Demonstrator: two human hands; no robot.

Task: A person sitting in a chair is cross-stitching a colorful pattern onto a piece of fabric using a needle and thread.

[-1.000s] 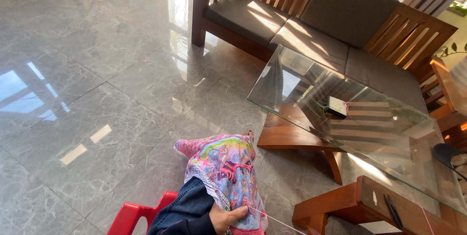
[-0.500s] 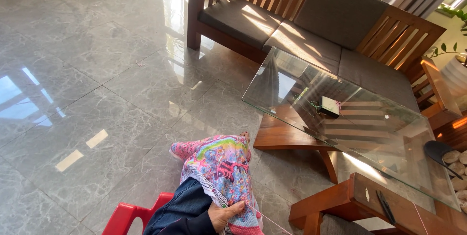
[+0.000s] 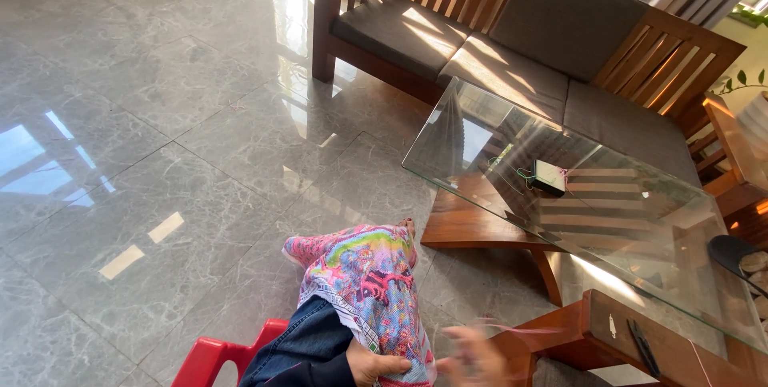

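- The left hand (image 3: 376,364) pinches the lower edge of a multicoloured cross-stitch cloth (image 3: 366,283), thumb pressed on top.
- The cloth drapes over the person's knee, above a red plastic stool (image 3: 214,353).
- The right hand (image 3: 474,356) is a blur just beside the cloth; its grip cannot be told, though a thin pink thread (image 3: 528,329) appears to trail from it.
- A glass-topped wooden coffee table (image 3: 480,187) stands to the right.

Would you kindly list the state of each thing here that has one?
Left hand: gripping the cloth's lower edge.
Right hand: blurred, grip unclear.
Colourful stitched cloth: draped over the knee.
Glass tabletop: flat on its wooden base.
Small dark box: lying on the glass.
Black scissors: closed, on the wooden shelf.
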